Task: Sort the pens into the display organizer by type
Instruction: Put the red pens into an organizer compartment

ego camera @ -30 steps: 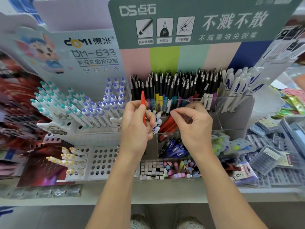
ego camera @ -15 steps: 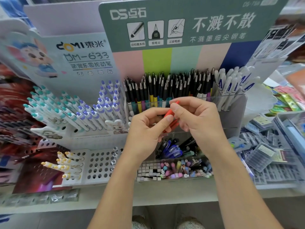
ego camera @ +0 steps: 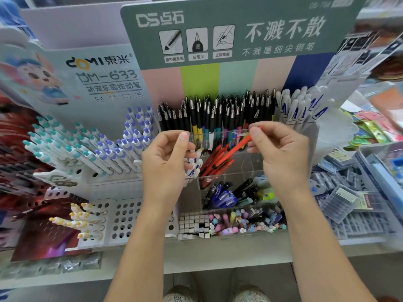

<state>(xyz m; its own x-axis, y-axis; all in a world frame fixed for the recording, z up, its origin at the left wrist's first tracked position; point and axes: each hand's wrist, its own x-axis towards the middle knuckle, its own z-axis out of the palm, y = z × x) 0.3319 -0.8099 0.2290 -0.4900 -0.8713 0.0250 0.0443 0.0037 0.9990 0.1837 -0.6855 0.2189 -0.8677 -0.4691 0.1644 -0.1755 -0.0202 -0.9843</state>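
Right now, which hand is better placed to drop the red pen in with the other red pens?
The right hand. It already pinches the red pen, angled down toward the red pens in the clear compartment just below. The left hand holds no red pen.

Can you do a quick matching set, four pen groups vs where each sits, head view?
1 red pen
2 teal-capped pens
3 black-topped pens
4 yellow-capped pens

A back row, under green sign
B pinched in right hand
C lower left white holed rack
D upper left white rack

Pairs: 1-B, 2-D, 3-A, 4-C
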